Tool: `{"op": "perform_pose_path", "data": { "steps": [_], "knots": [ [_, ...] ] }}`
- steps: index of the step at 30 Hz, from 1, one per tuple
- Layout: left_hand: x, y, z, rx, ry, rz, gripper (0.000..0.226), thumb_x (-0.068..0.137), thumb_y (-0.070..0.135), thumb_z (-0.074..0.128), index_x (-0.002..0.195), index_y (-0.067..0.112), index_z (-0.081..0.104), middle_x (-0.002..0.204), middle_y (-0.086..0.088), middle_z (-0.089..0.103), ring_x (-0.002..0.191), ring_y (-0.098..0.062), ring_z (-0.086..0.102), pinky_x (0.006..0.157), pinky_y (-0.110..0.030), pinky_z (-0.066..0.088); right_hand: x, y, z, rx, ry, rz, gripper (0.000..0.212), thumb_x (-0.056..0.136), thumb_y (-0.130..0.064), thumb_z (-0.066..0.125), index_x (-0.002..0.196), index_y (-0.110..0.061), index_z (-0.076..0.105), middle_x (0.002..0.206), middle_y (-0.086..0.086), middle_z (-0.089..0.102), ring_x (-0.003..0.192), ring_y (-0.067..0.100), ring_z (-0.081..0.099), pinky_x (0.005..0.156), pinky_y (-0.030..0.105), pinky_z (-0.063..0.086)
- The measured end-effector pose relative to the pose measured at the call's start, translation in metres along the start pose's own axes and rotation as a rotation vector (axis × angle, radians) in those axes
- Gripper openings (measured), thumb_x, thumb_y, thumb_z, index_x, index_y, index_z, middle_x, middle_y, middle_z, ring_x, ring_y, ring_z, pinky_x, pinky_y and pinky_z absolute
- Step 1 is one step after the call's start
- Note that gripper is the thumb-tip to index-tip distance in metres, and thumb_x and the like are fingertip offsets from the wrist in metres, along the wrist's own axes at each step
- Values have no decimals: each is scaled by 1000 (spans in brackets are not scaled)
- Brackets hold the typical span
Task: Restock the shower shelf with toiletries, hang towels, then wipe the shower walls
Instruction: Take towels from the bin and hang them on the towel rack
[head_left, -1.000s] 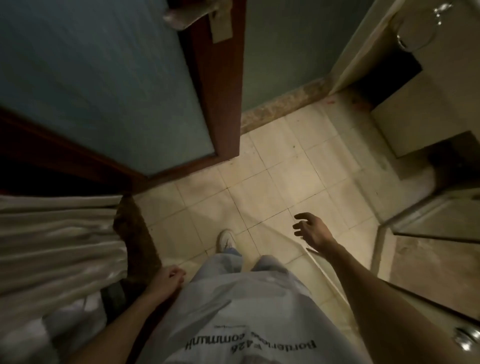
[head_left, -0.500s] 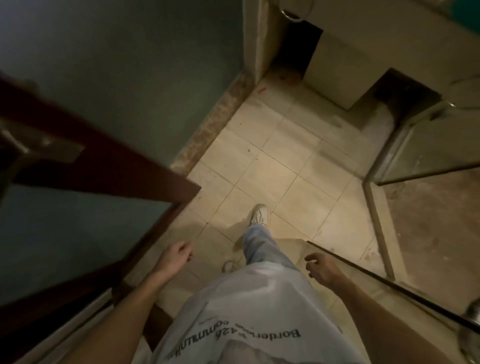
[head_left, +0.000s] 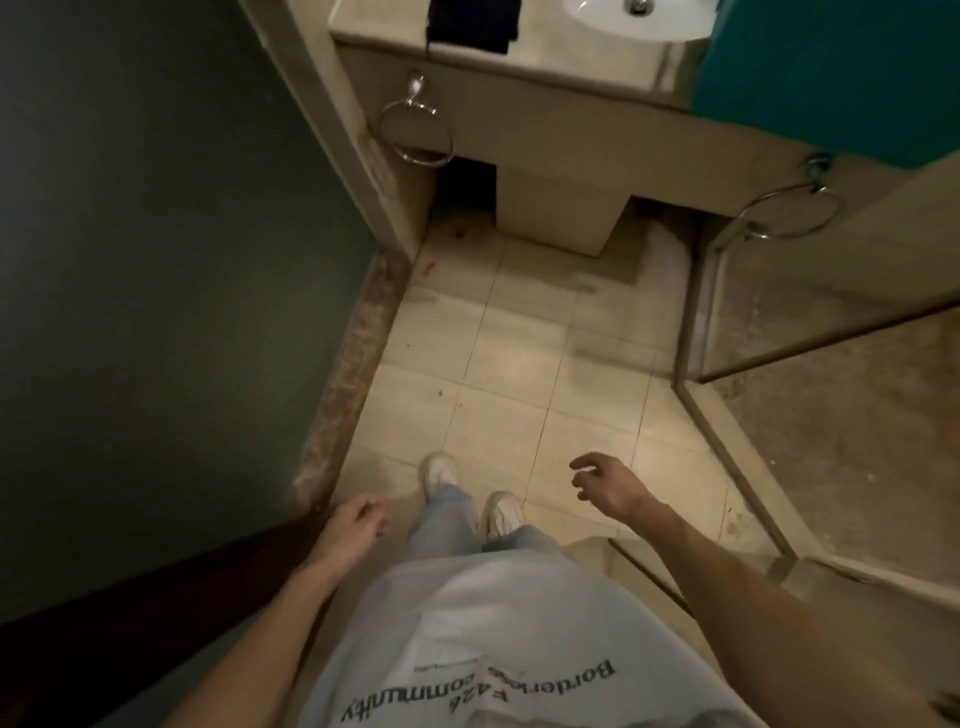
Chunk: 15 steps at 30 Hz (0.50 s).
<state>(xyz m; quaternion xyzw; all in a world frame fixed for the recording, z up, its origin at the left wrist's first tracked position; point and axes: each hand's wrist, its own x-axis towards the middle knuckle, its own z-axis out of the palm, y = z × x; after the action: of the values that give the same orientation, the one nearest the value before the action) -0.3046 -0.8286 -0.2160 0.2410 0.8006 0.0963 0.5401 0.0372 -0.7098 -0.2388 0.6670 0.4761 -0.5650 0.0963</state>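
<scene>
I look down at a tiled bathroom floor (head_left: 514, 364). My left hand (head_left: 358, 519) hangs at my side with fingers loosely curled and holds nothing. My right hand (head_left: 605, 483) is out in front, fingers apart, empty. A dark folded cloth (head_left: 472, 23) lies on the vanity counter (head_left: 545, 57) beside the white sink (head_left: 639, 21). A teal towel (head_left: 831, 78) hangs at the upper right. Two empty chrome towel rings are fixed to the vanity front, one at the left (head_left: 415, 130) and one at the right (head_left: 789, 208). The shower floor (head_left: 857, 441) lies to the right behind a glass panel (head_left: 779, 312).
A dark green wall (head_left: 156, 260) with a stone skirting (head_left: 353, 374) runs along the left. The dark wooden door edge (head_left: 130, 582) is at the lower left. A raised shower kerb (head_left: 727, 457) borders the tiles on the right. My white shoes (head_left: 467, 493) stand on the tiles.
I have stepped past the door into the bathroom and the view has swung forward, bringing the vanity, sink and towel rings into sight. Both hands stay empty.
</scene>
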Motion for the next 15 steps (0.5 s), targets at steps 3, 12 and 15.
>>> {"op": "perform_pose_path", "data": {
  "steps": [3,12,15],
  "knots": [
    [26,29,-11,-7,-30,-14,28,107,13,40,113,-1,64,110,-16,69,94,-25,64,76,-24,50,19,-40,-34,97,77,-24,33,97,-18,50,129,-17,57,107,11,71,95,26,70,86,41,56],
    [124,115,-71,41,-80,-89,34,106,27,47,96,5,71,100,-17,73,97,-32,68,90,-41,53,48,-74,-106,180,240,131,31,100,-18,51,130,-15,56,115,11,67,96,22,68,73,29,50],
    [150,157,-88,161,-162,-32,28,105,16,49,90,7,70,98,-15,74,98,-32,68,86,-36,52,50,-65,-108,163,259,212,32,97,-20,53,128,-15,60,119,12,68,97,26,68,83,33,52]
  ]
}}
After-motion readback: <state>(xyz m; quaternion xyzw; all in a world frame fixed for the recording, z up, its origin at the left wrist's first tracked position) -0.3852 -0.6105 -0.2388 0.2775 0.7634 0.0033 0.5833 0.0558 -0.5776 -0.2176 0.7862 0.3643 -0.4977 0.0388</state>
